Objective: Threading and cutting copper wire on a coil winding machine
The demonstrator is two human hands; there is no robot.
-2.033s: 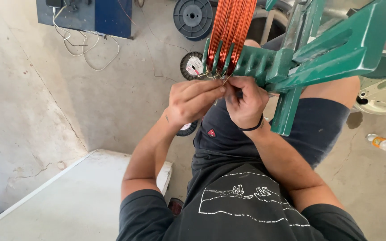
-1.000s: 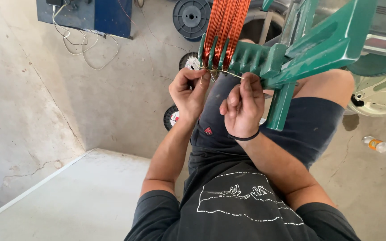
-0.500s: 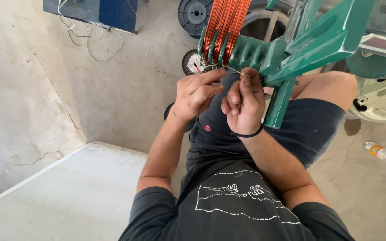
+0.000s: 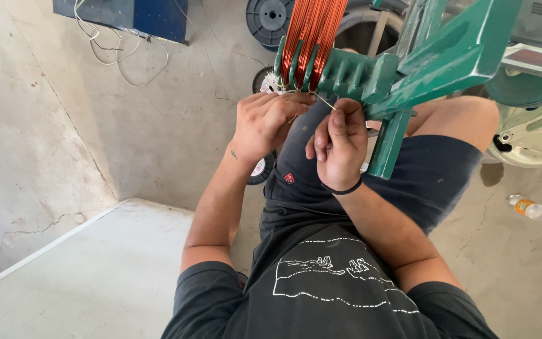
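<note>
- Left hand (image 4: 270, 124) is clenched at the near edge of the copper coil (image 4: 312, 28), fingertips pinching a thin wire (image 4: 322, 99) just under the green former (image 4: 352, 69).
- Right hand (image 4: 340, 144) sits just right of it, thumb and forefinger pinching the same wire's other end.
- The coil lies in the former's left slots, running to the far side.
- Risk: the fine wire could snap or slip if pulled hard, since both grips are on short ends.
- Risk: scraping it on the slot edges could nick the copper turns.
</note>
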